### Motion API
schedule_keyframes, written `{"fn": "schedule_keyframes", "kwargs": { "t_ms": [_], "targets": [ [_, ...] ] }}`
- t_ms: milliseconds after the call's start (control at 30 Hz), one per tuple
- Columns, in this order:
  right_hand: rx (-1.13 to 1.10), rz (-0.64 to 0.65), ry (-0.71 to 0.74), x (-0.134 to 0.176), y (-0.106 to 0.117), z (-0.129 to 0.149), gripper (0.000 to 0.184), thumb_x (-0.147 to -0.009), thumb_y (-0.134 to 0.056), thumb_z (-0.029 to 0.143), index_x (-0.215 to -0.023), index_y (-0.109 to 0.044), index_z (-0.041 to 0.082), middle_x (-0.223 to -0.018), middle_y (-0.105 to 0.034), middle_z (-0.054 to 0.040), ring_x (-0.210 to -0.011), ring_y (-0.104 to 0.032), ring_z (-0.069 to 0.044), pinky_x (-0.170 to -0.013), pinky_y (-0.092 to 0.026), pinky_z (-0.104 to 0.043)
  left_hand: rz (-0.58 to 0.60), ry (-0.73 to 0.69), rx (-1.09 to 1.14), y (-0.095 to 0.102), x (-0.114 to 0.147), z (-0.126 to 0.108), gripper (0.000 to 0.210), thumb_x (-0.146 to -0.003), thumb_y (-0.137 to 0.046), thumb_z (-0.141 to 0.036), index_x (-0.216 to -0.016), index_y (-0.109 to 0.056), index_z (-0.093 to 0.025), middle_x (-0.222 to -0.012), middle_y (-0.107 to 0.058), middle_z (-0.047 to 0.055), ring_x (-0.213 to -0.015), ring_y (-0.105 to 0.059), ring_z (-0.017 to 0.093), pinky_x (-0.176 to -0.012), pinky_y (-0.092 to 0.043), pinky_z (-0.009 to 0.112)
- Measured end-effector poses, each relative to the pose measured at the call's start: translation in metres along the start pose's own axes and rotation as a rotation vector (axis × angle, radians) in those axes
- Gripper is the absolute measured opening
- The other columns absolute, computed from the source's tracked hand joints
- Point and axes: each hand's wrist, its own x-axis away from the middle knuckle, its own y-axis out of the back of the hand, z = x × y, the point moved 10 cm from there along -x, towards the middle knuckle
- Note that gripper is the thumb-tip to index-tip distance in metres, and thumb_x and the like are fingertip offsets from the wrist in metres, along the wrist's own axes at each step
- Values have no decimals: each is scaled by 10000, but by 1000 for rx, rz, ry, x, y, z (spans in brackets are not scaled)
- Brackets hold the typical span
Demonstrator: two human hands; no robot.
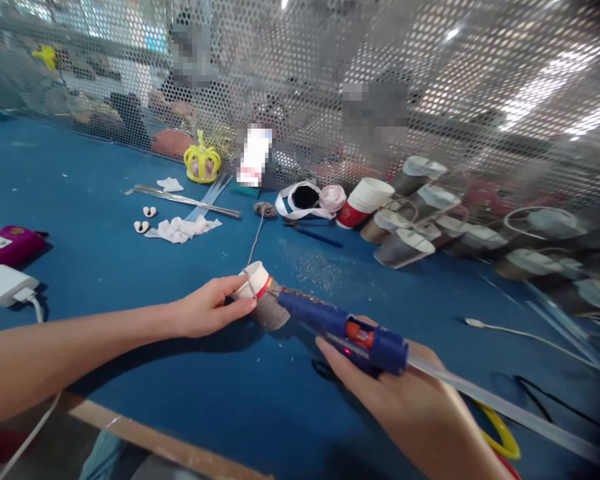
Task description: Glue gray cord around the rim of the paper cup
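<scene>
A small paper cup (273, 312), partly wrapped in grey cord, is tilted in my left hand (219, 305), whose fingers are closed on its white rim side. A strand of grey cord (257, 239) runs from the cup back to a small cord bundle (265, 209). Wrapped in my right hand (397, 387) is a blue hot glue gun (340, 321) with a small red light. Its nozzle points at the cup's side, close to the red band; whether it touches I cannot tell. A long clear glue stick (505, 407) sticks out of its back.
Several cord-wrapped cups (405, 249) crowd the right side, beside stacked paper cups (365, 200). Pliers (315, 235), a ribbon roll (287, 200), crumpled tissue (183, 229) and a yellow crown (202, 160) lie farther back. A purple power strip (13, 247) is at left. Perforated metal (300, 80) closes off the back.
</scene>
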Motion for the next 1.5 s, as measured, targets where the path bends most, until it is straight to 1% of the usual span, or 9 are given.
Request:
{"fn": "schedule_keyframes", "kwargs": {
  "t_ms": [100, 233, 433, 633, 733, 867, 1067, 1300, 1500],
  "targets": [
    [48, 57, 10, 2, -9, 2, 168, -742, -472, 251, -665, -620, 243, -530, -616, -6, -443, -559, -135, -422, -432, -215, 7, -5, -1, -1, 1, 1, 289, -837, -380, -318, -946, -521, -90, -766, -519, 24, -678, -442, 110, -660, -395, 226],
    [108, 67, -8, 6, -12, 0, 185, -751, -460, 257, -641, -607, 235, -536, -610, -18, -465, -562, -140, -451, -436, -226, 0, -8, -6, 0, 1, 3, 309, -838, -382, -345, -953, -520, -95, -812, -541, 41, -724, -473, 127, -682, -410, 236],
    [61, 78, -12, 7, -13, -1, 158, -741, -475, 288, -685, -616, 242, -575, -622, -31, -492, -566, -155, -467, -439, -247, 3, 1, 11, -1, 0, 2, 332, -841, -379, -357, -994, -511, -94, -848, -557, 55, -754, -493, 138, -693, -417, 238],
    [87, 68, -16, 4, -12, 3, 193, -733, -462, 272, -600, -602, 254, -463, -566, -10, -384, -499, -134, -391, -401, -243, 6, -2, 29, -2, 1, 2, 332, -845, -376, -353, -1007, -510, -96, -869, -564, 62, -769, -502, 143, -697, -417, 242],
    [84, 62, -29, 4, -11, 5, 184, -726, -472, 266, -596, -601, 252, -450, -554, -4, -380, -495, -129, -390, -394, -237, 7, -1, 25, -2, 1, 2, 331, -845, -378, -352, -1006, -514, -95, -874, -563, 62, -777, -500, 144, -700, -417, 242],
    [37, 96, -42, 5, -15, 5, 198, -730, -480, 275, -565, -587, 252, -423, -520, 3, -358, -460, -122, -377, -375, -236, 6, 14, 29, -2, 1, 4, 332, -843, -385, -351, -1008, -514, -93, -865, -564, 60, -777, -498, 146, -706, -417, 246],
    [48, 50, -55, 4, -10, 2, 154, -720, -486, 258, -612, -594, 247, -494, -575, -21, -432, -529, -147, -422, -402, -245, 7, 2, 39, -2, 1, 4, 327, -851, -376, -326, -1042, -502, -94, -883, -564, 68, -783, -504, 149, -718, -418, 261],
    [19, 98, -24, 11, -16, 1, 134, -717, -480, 252, -733, -612, 268, -537, -601, -9, -441, -530, -150, -461, -427, -257, 19, -29, 27, -3, 0, 0, 314, -859, -360, -297, -1048, -507, -93, -921, -566, 64, -807, -500, 145, -749, -414, 257],
    [61, 39, -20, 7, -10, 4, 165, -719, -466, 240, -644, -611, 256, -538, -609, -24, -464, -546, -152, -457, -429, -254, 31, -20, 46, -3, 0, -1, 315, -858, -356, -277, -1067, -493, -86, -971, -566, 79, -854, -510, 159, -789, -411, 277]
  ]
}}
